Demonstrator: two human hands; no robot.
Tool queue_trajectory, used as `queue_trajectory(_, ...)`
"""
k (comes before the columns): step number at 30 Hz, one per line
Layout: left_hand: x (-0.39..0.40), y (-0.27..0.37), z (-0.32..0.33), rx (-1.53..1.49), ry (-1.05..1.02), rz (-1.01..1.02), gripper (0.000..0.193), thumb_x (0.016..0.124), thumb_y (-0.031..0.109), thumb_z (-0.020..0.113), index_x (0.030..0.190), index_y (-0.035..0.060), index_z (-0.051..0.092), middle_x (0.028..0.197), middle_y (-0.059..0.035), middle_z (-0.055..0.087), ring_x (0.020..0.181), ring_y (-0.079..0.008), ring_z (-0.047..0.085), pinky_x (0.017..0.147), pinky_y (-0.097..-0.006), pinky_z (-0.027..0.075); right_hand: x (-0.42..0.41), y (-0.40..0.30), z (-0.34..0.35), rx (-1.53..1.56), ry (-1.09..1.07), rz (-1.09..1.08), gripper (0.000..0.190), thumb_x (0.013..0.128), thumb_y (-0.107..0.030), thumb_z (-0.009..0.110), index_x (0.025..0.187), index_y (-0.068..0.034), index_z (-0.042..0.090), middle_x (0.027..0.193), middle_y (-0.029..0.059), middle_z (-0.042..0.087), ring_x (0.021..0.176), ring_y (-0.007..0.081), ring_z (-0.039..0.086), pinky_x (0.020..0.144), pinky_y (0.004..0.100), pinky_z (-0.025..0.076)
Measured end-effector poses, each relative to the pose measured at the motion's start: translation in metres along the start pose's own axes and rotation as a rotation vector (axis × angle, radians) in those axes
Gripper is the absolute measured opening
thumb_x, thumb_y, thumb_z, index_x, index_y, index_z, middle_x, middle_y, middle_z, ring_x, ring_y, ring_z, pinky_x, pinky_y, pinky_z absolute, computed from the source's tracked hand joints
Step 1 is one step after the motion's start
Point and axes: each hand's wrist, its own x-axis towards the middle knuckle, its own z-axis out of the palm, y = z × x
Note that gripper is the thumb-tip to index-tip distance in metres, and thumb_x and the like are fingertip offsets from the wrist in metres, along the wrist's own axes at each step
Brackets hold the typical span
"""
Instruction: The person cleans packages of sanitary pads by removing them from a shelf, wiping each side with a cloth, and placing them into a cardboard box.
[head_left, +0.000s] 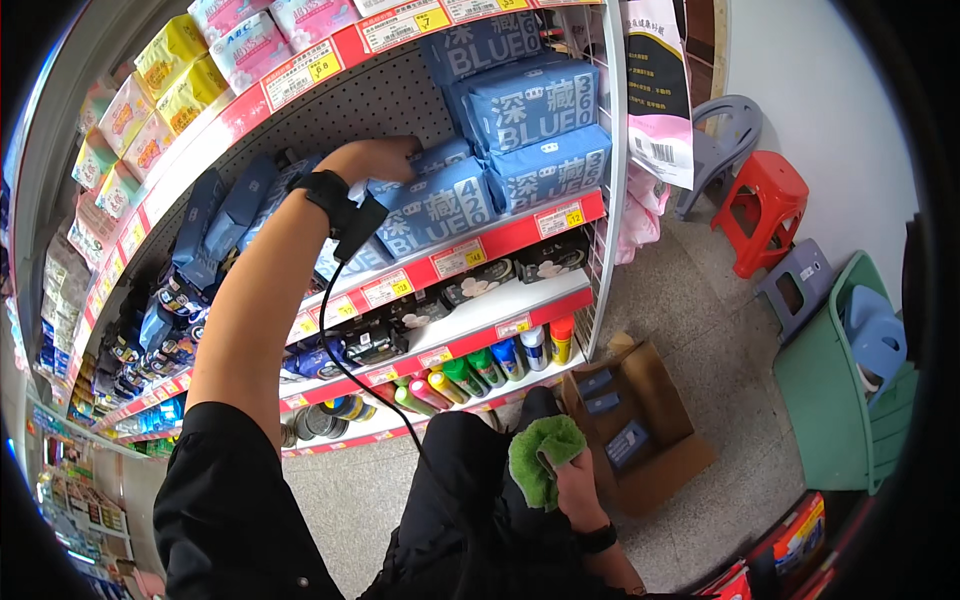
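Note:
My left hand (379, 161) reaches onto a shelf, its fingers bent down over a blue sanitary-pad pack (435, 204) at the front. Another blue pack (448, 155) lies behind it, close to my fingertips. Whether my fingers grip either one is hidden. To the right, more blue packs (536, 105) stand stacked against the wire side panel. A black strap with a dark device sits on my left wrist, and a cable runs down from it. Low over my knee, my right hand (576, 487) holds a green fluffy cloth (544, 459), bunched at the fingers.
An open cardboard box (660, 457) with several blue packs inside stands on the floor at the right. Beyond it are a red plastic stool (765, 202), a grey chair (724, 127) and a green tub (825, 390). Bottles (480, 371) line the bottom shelf.

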Motion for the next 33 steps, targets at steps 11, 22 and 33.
queue_trajectory(11,0.007,-0.023,0.019,-0.06,0.131,0.151,0.048,0.084,0.032,0.054,0.121,0.0015,0.05,0.118,-0.0217,0.054,0.11,-0.0319,0.052,0.094,-0.037,0.04,-0.002,0.003,0.006,-0.014,-0.003,0.02,0.021,0.084,-0.004,0.058,0.105,0.001,0.059,0.096,0.0057,0.063,0.083,0.0124,0.06,0.072,0.0264,0.05)
queue_trajectory(22,0.077,-0.078,0.005,-0.082,0.538,-0.228,0.03,0.077,0.014,0.05,0.1,-0.0047,0.059,0.103,-0.0286,0.059,0.1,-0.0369,0.058,0.084,-0.043,0.047,0.005,0.003,0.005,-0.005,0.111,0.056,0.022,0.082,-0.002,0.06,0.104,0.001,0.058,0.095,0.0067,0.062,0.085,0.0141,0.061,0.073,0.0276,0.05)
queue_trajectory(33,0.157,-0.117,0.016,0.278,0.358,0.04,0.05,0.068,0.018,0.065,0.115,0.0048,0.054,0.116,-0.0172,0.056,0.11,-0.0331,0.052,0.093,-0.0414,0.043,0.031,0.011,-0.008,-0.039,0.186,0.063,0.025,0.08,-0.001,0.06,0.106,0.002,0.057,0.097,0.0078,0.062,0.087,0.0148,0.061,0.073,0.0275,0.05)
